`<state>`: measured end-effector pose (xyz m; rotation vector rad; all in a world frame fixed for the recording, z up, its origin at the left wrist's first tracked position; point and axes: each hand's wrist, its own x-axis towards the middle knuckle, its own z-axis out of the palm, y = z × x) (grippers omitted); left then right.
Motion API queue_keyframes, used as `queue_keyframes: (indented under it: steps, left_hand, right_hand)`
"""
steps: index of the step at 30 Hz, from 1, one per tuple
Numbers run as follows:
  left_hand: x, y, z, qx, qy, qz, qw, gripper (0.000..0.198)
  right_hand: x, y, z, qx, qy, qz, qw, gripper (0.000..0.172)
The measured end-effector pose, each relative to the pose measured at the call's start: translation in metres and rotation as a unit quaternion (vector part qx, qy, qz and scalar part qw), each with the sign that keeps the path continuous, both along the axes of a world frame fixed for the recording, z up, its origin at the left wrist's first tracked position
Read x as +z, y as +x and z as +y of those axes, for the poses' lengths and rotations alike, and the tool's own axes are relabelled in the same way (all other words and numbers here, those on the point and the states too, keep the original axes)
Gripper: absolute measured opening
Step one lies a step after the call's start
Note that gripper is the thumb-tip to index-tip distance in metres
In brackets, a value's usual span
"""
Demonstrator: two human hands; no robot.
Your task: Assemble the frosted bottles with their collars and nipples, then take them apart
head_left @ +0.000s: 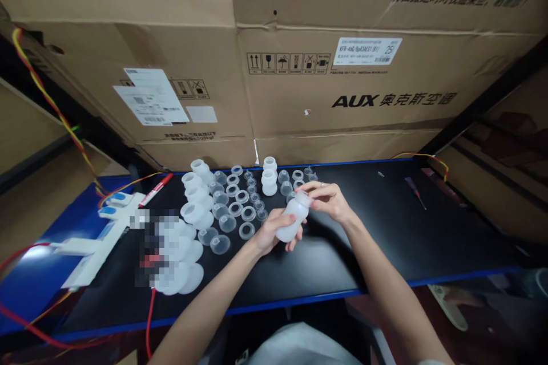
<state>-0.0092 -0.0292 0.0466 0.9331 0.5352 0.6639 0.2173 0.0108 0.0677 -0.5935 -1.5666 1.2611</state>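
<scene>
My left hand (273, 230) is wrapped around the body of a milky white baby bottle (289, 224), held tilted above the black tabletop with its neck up and to the right. My right hand (329, 199) has its thumb and fingers closed around the bottle's neck; whether a separate part sits there is hard to make out. Just left of my hands lie clear domed caps (220, 244), translucent screw rings (247, 231) and small clear nipples (261, 214) in rows. A short row of upright bottles (269, 182) stands behind my hands.
More white bottles (197, 214) crowd the left of the table (385, 251). Beyond them are a red marker (156, 189) and a white power strip (107, 239) with cables. A screwdriver (415, 193) lies at the right. A large cardboard box (295, 114) walls off the back.
</scene>
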Motion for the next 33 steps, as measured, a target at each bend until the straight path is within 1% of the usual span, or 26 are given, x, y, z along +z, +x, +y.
queue_keyframes:
  steps: [2, 4, 6, 9, 10, 11, 14, 16, 18, 19, 21, 22, 23, 24, 26, 27, 28, 29, 30, 31, 32, 33]
  left_hand:
    - [-0.005, 0.001, -0.001, -0.060, -0.065, -0.058, 0.994, 0.061]
    - [-0.011, 0.004, -0.004, -0.114, -0.118, -0.115, 0.980, 0.063]
    - [-0.018, 0.008, -0.007, -0.146, -0.145, -0.175, 0.963, 0.065]
    - [-0.027, 0.014, -0.011, -0.180, -0.156, -0.245, 0.940, 0.068]
    - [-0.029, 0.015, -0.012, -0.181, -0.159, -0.257, 0.936, 0.069]
    - [-0.030, 0.015, -0.012, -0.168, -0.161, -0.262, 0.937, 0.070]
    - [-0.031, 0.014, -0.011, -0.099, -0.150, -0.235, 0.955, 0.071]
    - [-0.029, 0.014, -0.012, -0.054, -0.135, -0.198, 0.969, 0.070]
    - [-0.026, 0.015, -0.014, -0.009, -0.104, -0.147, 0.984, 0.070]
    - [-0.025, 0.017, -0.015, 0.019, -0.077, -0.115, 0.990, 0.068]
    - [-0.024, 0.021, -0.018, 0.069, -0.011, -0.054, 0.996, 0.064]
    - [-0.024, 0.022, -0.018, 0.077, 0.014, -0.038, 0.996, 0.063]
    - [-0.024, 0.023, -0.018, 0.068, 0.025, -0.035, 0.997, 0.063]
    - [-0.024, 0.023, -0.017, 0.045, 0.021, -0.045, 0.998, 0.065]
    - [-0.024, 0.020, -0.014, -0.019, -0.010, -0.076, 0.997, 0.070]
    - [-0.023, 0.017, -0.013, -0.059, -0.024, -0.081, 0.995, 0.074]
    - [-0.022, 0.014, -0.013, -0.099, -0.030, -0.074, 0.992, 0.078]
    - [-0.021, 0.011, -0.013, -0.129, -0.021, -0.054, 0.990, 0.082]
    - [-0.019, 0.008, -0.015, -0.141, 0.009, -0.024, 0.990, 0.084]
    - [-0.016, 0.006, -0.018, -0.131, 0.069, 0.016, 0.989, 0.083]
    - [-0.014, 0.004, -0.020, -0.093, 0.157, 0.067, 0.981, 0.080]
    - [-0.011, 0.002, -0.022, -0.025, 0.263, 0.127, 0.956, 0.072]
  right_hand:
    - [-0.001, 0.000, 0.000, 0.019, -0.005, 0.018, 1.000, 0.023]
    - [-0.004, -0.001, 0.000, 0.029, -0.012, 0.029, 0.999, 0.025]
    - [-0.010, -0.001, 0.000, 0.027, -0.016, 0.034, 0.999, 0.025]
    - [-0.018, 0.001, -0.001, 0.024, -0.029, 0.031, 0.999, 0.026]
    - [-0.021, 0.001, -0.002, 0.027, -0.038, 0.018, 0.999, 0.028]
    - [-0.022, 0.000, -0.002, 0.023, -0.051, 0.005, 0.998, 0.029]
    - [-0.023, -0.007, -0.002, 0.011, -0.069, -0.010, 0.997, 0.032]
    - [-0.022, -0.014, -0.002, -0.018, -0.067, 0.001, 0.998, 0.037]
    - [-0.021, -0.018, -0.002, -0.045, -0.059, 0.005, 0.997, 0.046]
    - [-0.021, -0.018, -0.002, -0.048, -0.055, -0.002, 0.997, 0.052]
    - [-0.021, -0.018, -0.004, -0.036, -0.058, -0.018, 0.998, 0.061]
    - [-0.021, -0.018, -0.005, -0.026, -0.066, -0.020, 0.997, 0.062]
    - [-0.021, -0.017, -0.006, -0.017, -0.079, -0.017, 0.997, 0.062]
    - [-0.020, -0.016, -0.007, -0.011, -0.094, -0.010, 0.995, 0.063]
    - [-0.017, -0.014, -0.007, -0.008, -0.115, 0.006, 0.993, 0.069]
    - [-0.015, -0.012, -0.006, -0.022, -0.112, 0.015, 0.993, 0.071]
    - [-0.013, -0.009, -0.004, -0.052, -0.101, 0.023, 0.993, 0.071]
    - [-0.011, -0.004, 0.000, -0.096, -0.083, 0.029, 0.991, 0.071]
    - [-0.010, 0.002, 0.005, -0.149, -0.060, 0.033, 0.986, 0.071]
    - [-0.009, 0.010, 0.010, -0.201, -0.037, 0.028, 0.978, 0.069]
    - [-0.010, 0.018, 0.015, -0.240, -0.018, 0.008, 0.971, 0.066]
    - [-0.012, 0.026, 0.019, -0.263, -0.001, -0.026, 0.964, 0.063]
